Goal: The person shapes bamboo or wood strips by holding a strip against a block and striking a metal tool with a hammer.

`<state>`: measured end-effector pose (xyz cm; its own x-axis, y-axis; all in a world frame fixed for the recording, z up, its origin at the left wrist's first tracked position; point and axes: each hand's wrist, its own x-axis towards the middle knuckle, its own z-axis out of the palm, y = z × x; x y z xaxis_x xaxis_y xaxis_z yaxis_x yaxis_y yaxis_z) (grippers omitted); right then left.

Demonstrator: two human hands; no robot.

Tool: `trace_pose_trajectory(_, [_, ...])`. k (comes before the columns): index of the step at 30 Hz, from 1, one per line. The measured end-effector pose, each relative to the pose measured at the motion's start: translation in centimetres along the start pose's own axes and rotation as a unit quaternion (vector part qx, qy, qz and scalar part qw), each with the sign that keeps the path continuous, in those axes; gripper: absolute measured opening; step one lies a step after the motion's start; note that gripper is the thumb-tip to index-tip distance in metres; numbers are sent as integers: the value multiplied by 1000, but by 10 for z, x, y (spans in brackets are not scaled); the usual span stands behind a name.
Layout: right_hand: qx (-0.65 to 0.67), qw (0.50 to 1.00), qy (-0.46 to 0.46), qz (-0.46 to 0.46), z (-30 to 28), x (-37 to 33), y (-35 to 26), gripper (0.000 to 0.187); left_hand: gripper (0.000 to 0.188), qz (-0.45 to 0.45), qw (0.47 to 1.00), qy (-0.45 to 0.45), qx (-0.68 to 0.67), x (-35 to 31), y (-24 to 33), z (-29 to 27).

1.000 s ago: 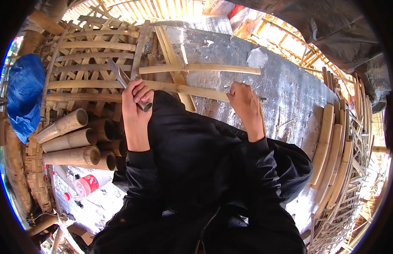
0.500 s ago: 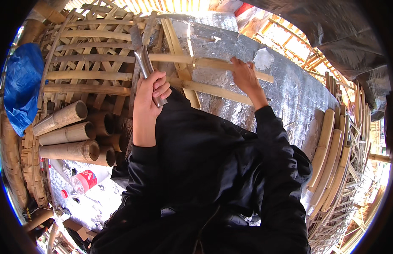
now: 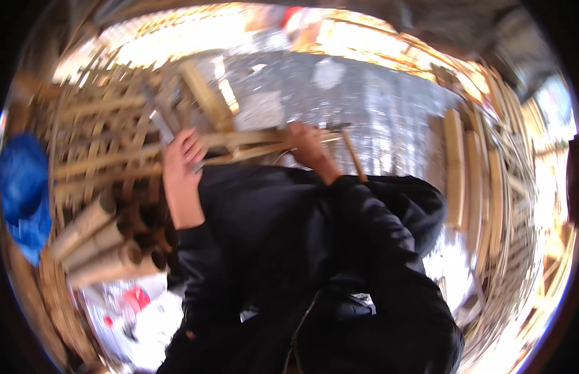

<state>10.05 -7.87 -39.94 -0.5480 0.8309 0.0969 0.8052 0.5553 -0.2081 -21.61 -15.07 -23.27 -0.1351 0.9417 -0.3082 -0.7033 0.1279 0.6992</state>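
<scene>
My left hand (image 3: 183,159) is closed around the tubular metal handle of a knife (image 3: 161,124). Its dark broad blade points up and left over the woven bamboo. Ahead of my lap, my right hand (image 3: 309,144) is closed at the right part of a split bamboo strip (image 3: 249,138), its fingers partly blurred. The strip runs left toward the knife hand; a second strip lies just below it. Close to the right of this hand lies a hammer-like tool with a wooden handle (image 3: 354,156), its head only partly visible.
Bamboo tubes (image 3: 93,230) are stacked at left, with a red-labelled plastic bottle (image 3: 133,302) below. Woven bamboo lattice (image 3: 84,140) and a blue plastic bag (image 3: 24,181) lie further left. Split bamboo pieces (image 3: 454,168) stand at right. A grey sheet (image 3: 377,93) covers the ground ahead.
My view has swung, blurring the picture. My right hand has come nearer my lap and closed on the strip. The knife stays in my left hand; the wooden-handled tool now shows.
</scene>
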Motion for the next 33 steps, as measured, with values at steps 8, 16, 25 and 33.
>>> trace_pose_trajectory(8, [-116,982,151,0,-44,-5,-27,14,39,50,999,11,0,13,10,-30])
trace_pose_trajectory(16, [-229,936,187,190,-216,-165,26,18,39,170,983,-7,70,-17,7,-3])
trace_pose_trajectory(25, [-305,767,128,550,-427,-474,169,27,21,253,949,-13,190,-7,8,-29])
trace_pose_trajectory(33, [-458,630,188,599,-488,-635,324,70,36,145,977,0,160,9,9,-7])
